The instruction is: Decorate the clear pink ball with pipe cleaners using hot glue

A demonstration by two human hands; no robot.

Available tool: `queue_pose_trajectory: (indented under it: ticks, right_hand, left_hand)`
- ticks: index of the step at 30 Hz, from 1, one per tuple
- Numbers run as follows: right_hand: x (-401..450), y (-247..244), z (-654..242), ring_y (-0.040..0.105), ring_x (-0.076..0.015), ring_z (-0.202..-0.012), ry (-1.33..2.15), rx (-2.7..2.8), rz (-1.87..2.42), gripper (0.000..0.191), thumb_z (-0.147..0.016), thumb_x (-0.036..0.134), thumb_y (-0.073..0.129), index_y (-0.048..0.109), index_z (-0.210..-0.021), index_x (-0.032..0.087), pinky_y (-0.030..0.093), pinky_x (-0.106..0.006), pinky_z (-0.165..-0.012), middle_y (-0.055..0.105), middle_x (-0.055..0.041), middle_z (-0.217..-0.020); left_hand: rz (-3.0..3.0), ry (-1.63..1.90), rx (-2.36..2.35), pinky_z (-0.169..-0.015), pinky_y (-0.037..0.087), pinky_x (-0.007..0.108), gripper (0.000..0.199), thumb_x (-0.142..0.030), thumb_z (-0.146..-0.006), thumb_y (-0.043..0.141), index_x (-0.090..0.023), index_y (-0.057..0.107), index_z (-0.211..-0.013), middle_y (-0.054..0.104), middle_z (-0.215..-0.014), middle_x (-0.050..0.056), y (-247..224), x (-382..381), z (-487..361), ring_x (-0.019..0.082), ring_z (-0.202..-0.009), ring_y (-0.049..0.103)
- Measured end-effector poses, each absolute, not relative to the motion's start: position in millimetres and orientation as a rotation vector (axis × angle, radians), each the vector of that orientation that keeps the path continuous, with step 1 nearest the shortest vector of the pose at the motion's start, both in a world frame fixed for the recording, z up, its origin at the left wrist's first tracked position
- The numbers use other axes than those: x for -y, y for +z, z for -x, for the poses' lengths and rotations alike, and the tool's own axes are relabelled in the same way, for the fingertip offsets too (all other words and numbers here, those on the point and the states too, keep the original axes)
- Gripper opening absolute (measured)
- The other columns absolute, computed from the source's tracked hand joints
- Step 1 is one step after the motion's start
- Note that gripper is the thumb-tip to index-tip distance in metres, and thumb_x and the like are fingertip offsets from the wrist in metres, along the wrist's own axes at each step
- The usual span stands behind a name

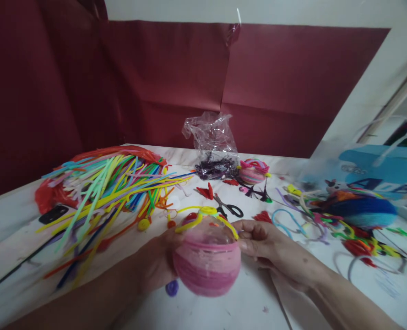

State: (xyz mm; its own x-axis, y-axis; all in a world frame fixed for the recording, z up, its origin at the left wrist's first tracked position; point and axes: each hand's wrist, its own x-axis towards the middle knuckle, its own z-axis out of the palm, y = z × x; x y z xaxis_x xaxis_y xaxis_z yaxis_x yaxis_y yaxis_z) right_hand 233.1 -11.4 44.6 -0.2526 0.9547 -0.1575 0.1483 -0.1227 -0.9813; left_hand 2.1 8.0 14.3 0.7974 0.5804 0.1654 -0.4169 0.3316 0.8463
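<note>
Pink bowl (pixel 208 270), one, between my hands: left hand (pixel 165 256) clasped on its side, right hand (pixel 267 245) pinching the end of the yellow strip (pixel 208 211) at its rim. Scissors (pixel 236 210), one pair, beyond my right hand; purple coil (pixel 172 288), one, just nearside of my left.

Left hand (pixel 162 256) holds a pink globe (pixel 206 270); right hand (pixel 258 240) seemingly touches its yellow strip (pixel 229 226).

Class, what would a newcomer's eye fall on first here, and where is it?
Front and centre, a pink-and-clear globe topped with yellow pipe cleaner sits between the left hand and right hand. A heap of multicoloured pipe cleaners sprawls across the table's left side. Behind, a creased dark red sheet fills much of the background.
</note>
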Motion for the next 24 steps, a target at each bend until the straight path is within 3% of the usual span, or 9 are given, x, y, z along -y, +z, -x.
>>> queue_pose_trajectory:
  ticks: [2,4,6,8,10,13,18,24]
  right_hand:
    - [9,42,-234,0.026,-0.0055,-0.046,1.372,1.458,1.317,0.06,-0.063,0.061,0.073,0.06,-0.099,0.014,0.019,-0.02,-0.041,0.041,0.0054,-0.061]
    - [6,39,-234,0.04,-0.0092,-0.054,1.203,1.473,1.342,0.056,-0.064,0.06,0.074,0.059,-0.094,0.015,0.031,-0.022,-0.047,0.051,0.001,-0.068]
    - [6,36,-233,0.051,-0.0156,-0.073,0.98,1.463,1.364,0.048,-0.065,0.055,0.074,0.059,-0.091,0.017,0.042,-0.028,-0.064,0.058,-0.0047,-0.084]
    - [10,35,-230,0.053,-0.02,-0.09,0.697,1.505,1.33,0.033,-0.072,0.046,0.07,0.06,-0.089,0.019,0.043,-0.032,-0.078,0.058,-0.007,-0.097]
    - [18,34,-226,0.052,-0.0191,-0.095,0.285,1.666,1.219,0.015,-0.082,0.03,0.06,0.062,-0.095,0.022,0.043,-0.032,-0.08,0.056,-0.006,-0.101]
    - [30,36,-217,0.051,-0.0164,-0.092,-0.276,1.965,1.024,0.029,-0.089,0.01,0.047,0.058,-0.112,0.023,0.045,-0.028,-0.071,0.051,-0.0072,-0.104]
    - [34,30,-214,0.047,-0.0184,-0.092,-0.378,2.115,0.918,0.036,-0.089,0.006,0.045,0.054,-0.122,0.017,0.044,-0.03,-0.068,0.046,-0.0106,-0.108]
    - [30,25,-214,0.047,-0.0166,-0.088,-0.369,2.135,0.866,0.036,-0.089,0.006,0.045,0.055,-0.122,0.016,0.043,-0.028,-0.065,0.046,-0.0101,-0.106]
  left_hand:
    - [-0.955,0.623,-0.203,-0.101,0.039,0.048,0.056,-0.036,-0.071,0.063,-0.014,0.057,-0.123,0.064,-0.123,0.012,22,-30,-7,0.033,-0.12,0.053]
    - [-0.951,0.586,-0.21,-0.102,0.039,0.046,0.053,-0.039,-0.074,0.06,-0.012,0.06,-0.12,0.066,-0.12,0.014,24,-38,-8,0.034,-0.121,0.053]
    - [-0.952,0.616,-0.211,-0.102,0.039,0.046,0.05,-0.038,-0.078,0.056,-0.012,0.061,-0.12,0.066,-0.119,0.015,23,-36,-9,0.034,-0.121,0.053]
    - [-0.942,0.675,-0.189,-0.102,0.039,0.046,0.047,-0.034,-0.081,0.053,-0.012,0.06,-0.122,0.066,-0.12,0.015,22,-31,-9,0.032,-0.121,0.053]
    - [-0.937,0.728,-0.152,-0.103,0.038,0.044,0.044,-0.03,-0.084,0.05,-0.012,0.059,-0.123,0.065,-0.12,0.014,21,-27,-12,0.031,-0.12,0.054]
    - [-0.946,0.798,-0.149,-0.103,0.037,0.044,0.04,-0.024,-0.084,0.051,-0.012,0.059,-0.121,0.066,-0.117,0.013,23,-25,-16,0.029,-0.119,0.055]
    - [-0.918,0.813,-0.282,-0.099,0.041,0.044,0.04,-0.025,-0.076,0.061,-0.012,0.063,-0.115,0.067,-0.114,0.014,24,-25,-18,0.031,-0.115,0.056]
    - [-0.886,0.782,-0.34,-0.089,0.049,0.039,0.039,-0.026,-0.078,0.06,-0.016,0.063,-0.116,0.069,-0.11,0.013,18,-23,-15,0.028,-0.108,0.061]
